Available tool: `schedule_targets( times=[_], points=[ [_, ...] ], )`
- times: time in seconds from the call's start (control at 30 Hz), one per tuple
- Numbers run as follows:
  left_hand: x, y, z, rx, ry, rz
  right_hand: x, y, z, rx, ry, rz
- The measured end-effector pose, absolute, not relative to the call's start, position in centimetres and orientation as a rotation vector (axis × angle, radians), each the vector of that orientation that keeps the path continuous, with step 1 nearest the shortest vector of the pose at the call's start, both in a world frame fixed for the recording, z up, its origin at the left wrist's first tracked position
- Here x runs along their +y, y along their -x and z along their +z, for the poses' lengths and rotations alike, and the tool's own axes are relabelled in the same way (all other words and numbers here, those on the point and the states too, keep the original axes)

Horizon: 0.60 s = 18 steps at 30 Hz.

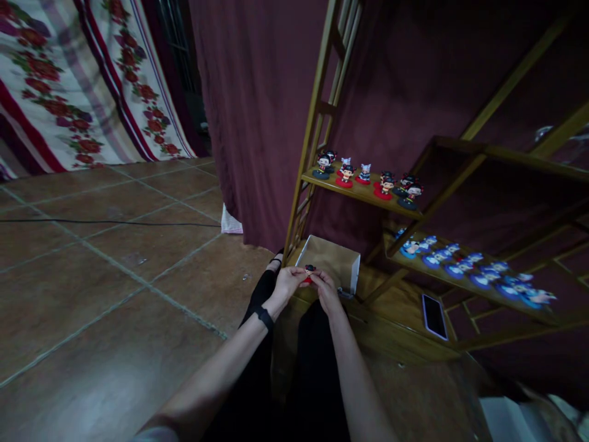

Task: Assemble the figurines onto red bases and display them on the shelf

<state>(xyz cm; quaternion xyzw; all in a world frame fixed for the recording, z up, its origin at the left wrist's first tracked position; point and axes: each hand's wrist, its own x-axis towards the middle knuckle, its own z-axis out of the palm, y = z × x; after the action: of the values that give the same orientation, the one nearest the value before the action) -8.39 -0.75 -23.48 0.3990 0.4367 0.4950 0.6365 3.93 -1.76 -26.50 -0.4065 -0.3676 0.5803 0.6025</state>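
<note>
My left hand [289, 282] and my right hand [326, 287] meet over my lap, both pinching a small figurine with black hair and a red base [310, 271]. A black band circles my left wrist. Just behind the hands stands an open cardboard box [338, 258] on the bottom wooden shelf. Several similar figurines [368, 178] on red and dark bases stand on the upper shelf. A row of blue figurines [469, 267] fills the shelf below it, to the right.
A wooden shelf rack [317, 116] stands against a dark red curtain. A phone [434, 315] lies on the lowest board. Brown floor tiles with a black cable [115, 222] spread to the left. A flowered cloth [69, 80] hangs at the far left.
</note>
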Motion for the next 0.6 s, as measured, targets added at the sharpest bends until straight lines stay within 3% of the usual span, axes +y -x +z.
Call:
schedule_targets(
  times=[0.3,0.6],
  points=[
    [-0.6,8.3,-22.3,1.273,-1.811,1.000,-1.2,-4.2,-27.8,-0.785,0.907,1.266],
    [-1.7,8.1,-20.6,1.438,-2.155,0.693,-0.9,-4.5,-28.3,-0.875,0.980,1.188]
  ],
)
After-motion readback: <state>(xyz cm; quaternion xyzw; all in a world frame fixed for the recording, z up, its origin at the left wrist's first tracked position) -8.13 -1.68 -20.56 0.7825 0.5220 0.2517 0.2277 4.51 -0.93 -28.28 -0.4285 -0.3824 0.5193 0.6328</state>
